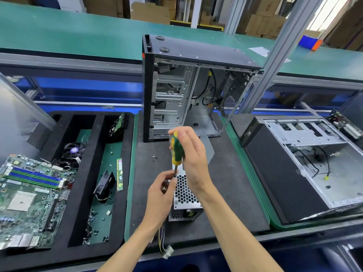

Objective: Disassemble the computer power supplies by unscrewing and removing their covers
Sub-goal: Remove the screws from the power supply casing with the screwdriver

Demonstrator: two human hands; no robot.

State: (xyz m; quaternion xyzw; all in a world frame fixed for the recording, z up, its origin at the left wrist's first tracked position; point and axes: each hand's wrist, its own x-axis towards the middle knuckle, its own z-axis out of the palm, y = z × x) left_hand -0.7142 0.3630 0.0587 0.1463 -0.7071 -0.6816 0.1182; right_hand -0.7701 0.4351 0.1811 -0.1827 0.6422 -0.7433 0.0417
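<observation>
Left hand [160, 195] fingers [170, 176] pinch the screwdriver [176, 152] shaft near its tip; right hand [191, 154] curls round the green-yellow handle; the power supply [184, 195] lies on the table [231, 185], cover seemingly still on; a few loose screws [154, 158] lie nearby; unscrewing looks partway.

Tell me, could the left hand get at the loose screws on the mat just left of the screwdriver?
Probably yes. The loose screws lie bare on the black mat, nothing between them and the left hand, but it first must release the screwdriver tip it pinches.
</observation>
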